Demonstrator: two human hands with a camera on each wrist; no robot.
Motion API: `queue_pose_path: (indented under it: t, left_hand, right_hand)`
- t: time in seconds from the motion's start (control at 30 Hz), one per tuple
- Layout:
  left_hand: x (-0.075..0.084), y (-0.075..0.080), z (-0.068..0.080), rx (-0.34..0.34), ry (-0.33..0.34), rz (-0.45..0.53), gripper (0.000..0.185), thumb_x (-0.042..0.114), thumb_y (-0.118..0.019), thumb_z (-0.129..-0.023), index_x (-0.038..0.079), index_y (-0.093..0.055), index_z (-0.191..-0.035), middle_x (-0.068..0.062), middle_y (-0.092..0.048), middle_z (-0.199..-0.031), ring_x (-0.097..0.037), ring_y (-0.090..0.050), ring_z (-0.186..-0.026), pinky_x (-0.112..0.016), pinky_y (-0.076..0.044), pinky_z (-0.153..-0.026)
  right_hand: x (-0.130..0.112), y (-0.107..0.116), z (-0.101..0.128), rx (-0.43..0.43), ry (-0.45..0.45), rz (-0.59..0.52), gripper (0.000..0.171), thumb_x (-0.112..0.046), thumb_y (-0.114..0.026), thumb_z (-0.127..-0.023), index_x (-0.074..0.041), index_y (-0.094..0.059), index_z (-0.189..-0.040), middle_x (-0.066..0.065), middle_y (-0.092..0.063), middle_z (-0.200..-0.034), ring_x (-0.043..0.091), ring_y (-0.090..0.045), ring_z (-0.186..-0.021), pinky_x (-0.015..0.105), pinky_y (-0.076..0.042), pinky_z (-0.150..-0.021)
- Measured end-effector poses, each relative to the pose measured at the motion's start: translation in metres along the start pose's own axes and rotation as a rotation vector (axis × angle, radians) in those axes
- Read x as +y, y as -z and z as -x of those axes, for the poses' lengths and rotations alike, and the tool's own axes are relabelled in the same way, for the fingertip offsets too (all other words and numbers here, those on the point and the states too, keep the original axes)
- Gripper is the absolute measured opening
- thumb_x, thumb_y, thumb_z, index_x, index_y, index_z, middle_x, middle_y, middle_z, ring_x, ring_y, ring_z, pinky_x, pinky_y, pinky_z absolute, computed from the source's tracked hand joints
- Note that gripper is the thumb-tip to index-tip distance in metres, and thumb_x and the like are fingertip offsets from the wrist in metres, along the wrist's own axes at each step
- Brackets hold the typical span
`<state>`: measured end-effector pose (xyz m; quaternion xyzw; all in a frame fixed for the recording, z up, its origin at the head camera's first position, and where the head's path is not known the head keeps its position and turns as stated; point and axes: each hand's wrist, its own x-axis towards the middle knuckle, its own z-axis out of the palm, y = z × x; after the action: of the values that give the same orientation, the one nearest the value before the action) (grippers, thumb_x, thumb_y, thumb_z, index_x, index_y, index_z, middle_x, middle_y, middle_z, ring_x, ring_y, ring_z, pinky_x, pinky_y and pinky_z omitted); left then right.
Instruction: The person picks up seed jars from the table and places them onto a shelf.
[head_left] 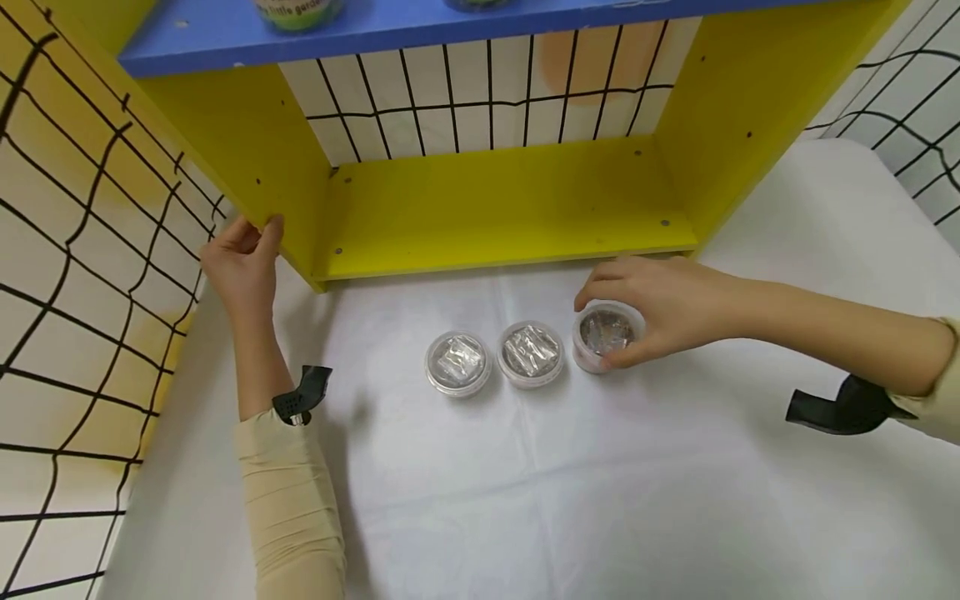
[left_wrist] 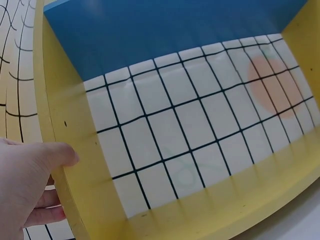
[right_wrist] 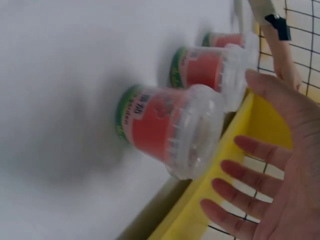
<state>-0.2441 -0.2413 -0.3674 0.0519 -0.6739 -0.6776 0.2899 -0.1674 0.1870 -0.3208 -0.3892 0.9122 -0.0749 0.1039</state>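
left hand (head_left: 242, 265): grip clasps yellow shelf (head_left: 495, 208) side edge | right hand (head_left: 660, 304): grip spread over right cup (head_left: 606, 336), touch unclear | cups: three in row on white surface (head_left: 600, 483), just before shelf

Left hand (left_wrist: 22, 187) grips yellow shelf side panel (left_wrist: 55, 150) edge.
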Motion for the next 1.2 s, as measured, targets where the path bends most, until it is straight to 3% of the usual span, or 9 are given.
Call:
queue_pose_path:
  t: [0.3,0.83,1.2]
  left_hand:
    - [-0.007,0.002,-0.004,0.003,-0.002,0.025,0.025,0.006,-0.073,-0.075,0.006,-0.072,-0.101,-0.003,-0.072,-0.087,-0.012,-0.068,-0.078,-0.016,-0.053,-0.063]
    - [-0.009,0.001,-0.004,0.01,-0.009,0.012,0.026,0.007,-0.073,-0.075,0.006,-0.072,-0.101,-0.004,-0.072,-0.088,-0.011,-0.068,-0.079,-0.015,-0.052,-0.063]
    - [-0.007,0.0,-0.003,0.011,0.002,0.021,0.025,0.007,-0.073,-0.075,0.006,-0.073,-0.1,-0.005,-0.072,-0.089,-0.012,-0.068,-0.08,-0.015,-0.053,-0.063]
  right_hand:
    - [0.0,-0.014,-0.001,0.017,0.004,0.055,0.06,-0.051,-0.077,-0.065,-0.019,-0.06,-0.112,0.0,-0.056,-0.108,0.018,-0.056,-0.097,0.037,-0.052,-0.068]
    - [0.006,-0.03,-0.003,-0.062,-0.044,-0.091,0.065,-0.027,-0.078,-0.064,-0.016,-0.051,-0.122,0.002,-0.048,-0.114,0.018,-0.053,-0.095,0.034,-0.051,-0.072]
    - [0.007,-0.016,0.0,-0.037,-0.054,-0.101,0.063,-0.025,-0.079,-0.065,-0.017,-0.052,-0.121,0.002,-0.049,-0.113,0.018,-0.054,-0.093,0.037,-0.051,-0.078]
